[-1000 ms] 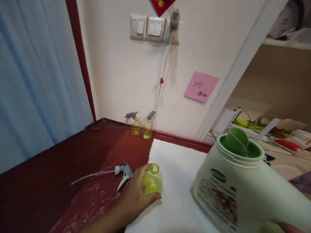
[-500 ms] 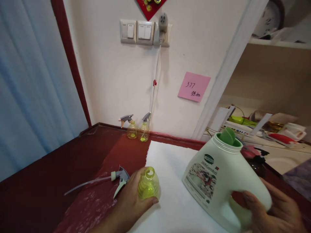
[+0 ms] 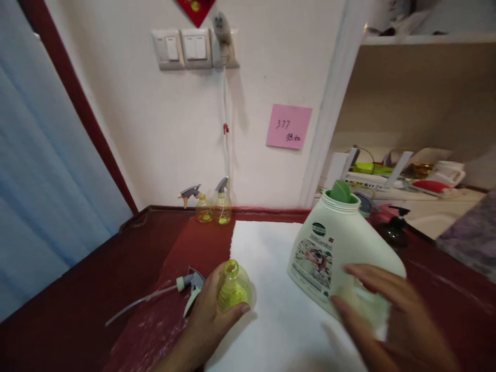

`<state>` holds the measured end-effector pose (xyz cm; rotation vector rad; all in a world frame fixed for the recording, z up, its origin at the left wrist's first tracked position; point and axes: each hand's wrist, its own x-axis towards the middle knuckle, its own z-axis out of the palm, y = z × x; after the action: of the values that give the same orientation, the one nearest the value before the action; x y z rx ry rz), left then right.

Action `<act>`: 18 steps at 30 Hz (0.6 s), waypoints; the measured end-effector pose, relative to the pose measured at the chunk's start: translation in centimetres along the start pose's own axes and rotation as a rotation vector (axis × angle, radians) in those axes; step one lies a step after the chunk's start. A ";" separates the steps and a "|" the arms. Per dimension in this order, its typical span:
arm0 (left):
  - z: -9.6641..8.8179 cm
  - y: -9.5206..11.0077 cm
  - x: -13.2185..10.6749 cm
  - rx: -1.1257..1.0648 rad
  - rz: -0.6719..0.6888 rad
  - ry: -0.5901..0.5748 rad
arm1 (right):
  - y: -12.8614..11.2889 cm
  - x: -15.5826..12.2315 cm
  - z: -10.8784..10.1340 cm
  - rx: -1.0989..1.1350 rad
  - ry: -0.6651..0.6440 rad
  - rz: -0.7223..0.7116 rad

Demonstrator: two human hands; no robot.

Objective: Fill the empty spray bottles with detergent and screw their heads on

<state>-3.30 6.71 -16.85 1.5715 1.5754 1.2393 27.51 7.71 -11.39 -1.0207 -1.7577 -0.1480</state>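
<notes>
**Though motion-blurred, right hand [image 3: 387, 323]: grip unconfirmed**

Capless yellow-green plastic bottle [image 3: 233, 285] clamped in left hand [image 3: 205, 315], partly hidden by fingers, over white paper sheet [image 3: 271, 289]. Right fingers spread at white-and-green detergent jug [image 3: 321, 258]; contact unclear. Grey plastic trigger sprayer head [image 3: 192, 283] just beside left hand, on dark red tabletop [image 3: 77, 268].

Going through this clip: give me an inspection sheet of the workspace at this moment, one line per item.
Surface: dark red table, with a red sheet and white paper on it.
Job's things: yellow-green bottle, no sprayer fitted; spray head with tube lying beside it; white plastic jug with green cup in its mouth.
Clutter: two spray bottles by the wall; dark pump bottle.
Hands: left hand grips the bottle; right hand blurred at the jug, contact unclear.
Cables: white cable runs down from a wall plug.
Surroundings: blue curtain, pink note, shelf.
</notes>
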 end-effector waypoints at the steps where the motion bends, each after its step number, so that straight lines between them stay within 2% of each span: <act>1: -0.1 0.0 0.1 -0.028 0.007 -0.005 | -1.3 -0.1 1.3 0.044 -0.077 -0.073; 3: -0.4 0.2 0.2 -0.085 0.006 -0.035 | -3.6 -0.3 4.3 0.175 -0.284 -0.076; 6: -1.0 0.8 0.4 -0.143 -0.016 -0.098 | -6.3 -0.5 8.4 0.322 -0.611 0.098; 8: -1.4 1.0 0.5 -0.152 -0.033 -0.127 | -7.4 -0.4 10.3 0.371 -0.736 0.211; 10: -1.7 1.1 0.6 -0.139 -0.037 -0.132 | -7.9 -0.4 11.6 0.417 -0.768 0.266; 14: -2.4 1.5 0.7 -0.078 -0.018 -0.161 | -7.8 -0.8 12.8 0.516 -0.667 0.277; 18: -5.2 3.0 1.5 0.084 -0.070 -0.233 | -7.4 -1.7 13.2 0.538 -0.631 0.277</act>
<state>-6.87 6.72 -11.84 1.6329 1.5346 0.9265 13.03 9.19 -16.04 -0.9423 -2.0131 0.8623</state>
